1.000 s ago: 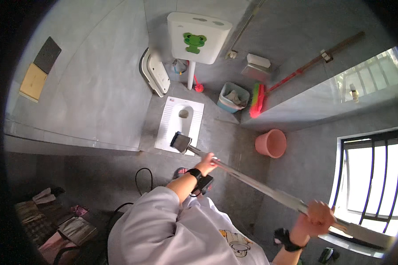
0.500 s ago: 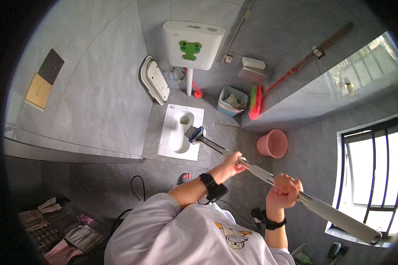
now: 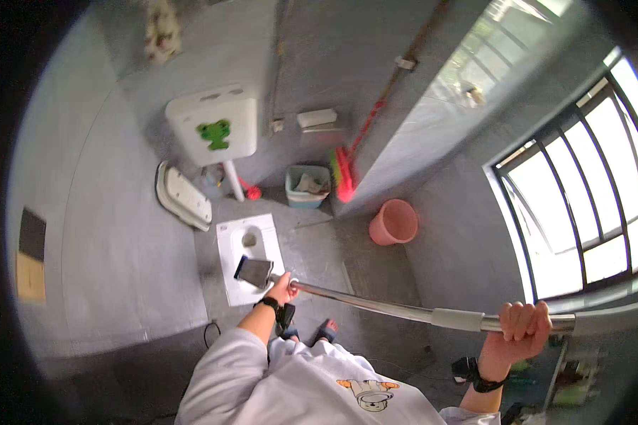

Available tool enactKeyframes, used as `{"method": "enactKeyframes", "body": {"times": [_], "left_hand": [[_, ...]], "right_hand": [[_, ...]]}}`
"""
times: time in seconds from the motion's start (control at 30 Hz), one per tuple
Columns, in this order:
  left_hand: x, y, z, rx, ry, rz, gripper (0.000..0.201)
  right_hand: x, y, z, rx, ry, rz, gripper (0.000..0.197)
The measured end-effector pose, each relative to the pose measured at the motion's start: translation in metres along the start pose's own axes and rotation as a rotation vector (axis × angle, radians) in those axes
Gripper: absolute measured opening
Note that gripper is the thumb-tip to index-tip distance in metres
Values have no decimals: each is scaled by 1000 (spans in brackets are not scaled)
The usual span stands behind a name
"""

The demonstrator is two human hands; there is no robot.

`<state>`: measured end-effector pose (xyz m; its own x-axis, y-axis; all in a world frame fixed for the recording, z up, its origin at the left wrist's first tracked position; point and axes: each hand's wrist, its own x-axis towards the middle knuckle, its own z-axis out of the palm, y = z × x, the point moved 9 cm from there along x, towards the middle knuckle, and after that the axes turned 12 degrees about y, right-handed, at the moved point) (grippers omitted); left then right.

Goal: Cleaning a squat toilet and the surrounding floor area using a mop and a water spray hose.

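A mop with a small dark grey rectangular head (image 3: 254, 272), a shiny metal pole (image 3: 361, 301) and a pale grip sleeve stretches across in front of me. Its head is over the white squat toilet (image 3: 232, 268); whether it touches the porcelain I cannot tell. My left hand (image 3: 282, 290) is closed around the pole just behind the head. Far out to the right, my right hand (image 3: 524, 331) wraps round the pole beyond the sleeve, towards the upper end.
A white cistern (image 3: 213, 131) with a green frog sticker hangs above the toilet. Nearby stand a red toilet brush (image 3: 253, 192), a blue-grey bin (image 3: 308, 198), a red and green broom (image 3: 344, 176) and a pink bucket (image 3: 394, 222). A barred window (image 3: 581, 191) is on the right.
My right hand has moved outward to the right along with the handle, and more bare pole shows between my hands. The mop head has turned. My view has shifted to the right.
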<state>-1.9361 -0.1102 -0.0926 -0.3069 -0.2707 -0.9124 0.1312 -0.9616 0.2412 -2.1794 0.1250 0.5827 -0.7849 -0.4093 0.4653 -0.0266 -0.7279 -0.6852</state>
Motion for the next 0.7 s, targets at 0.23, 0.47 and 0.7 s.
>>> {"method": "enactKeyframes", "body": {"times": [0.23, 0.47, 0.7], "left_hand": [[-119, 62, 124, 923, 100, 1051, 50], [-221, 38, 293, 1173, -321, 1567, 24], [-209, 67, 406, 1274, -448, 1293, 37]], "right_hand": [[38, 26, -5, -43, 126, -25, 39], [95, 21, 21, -136, 109, -97, 37], [162, 93, -13, -603, -46, -383, 19]]}}
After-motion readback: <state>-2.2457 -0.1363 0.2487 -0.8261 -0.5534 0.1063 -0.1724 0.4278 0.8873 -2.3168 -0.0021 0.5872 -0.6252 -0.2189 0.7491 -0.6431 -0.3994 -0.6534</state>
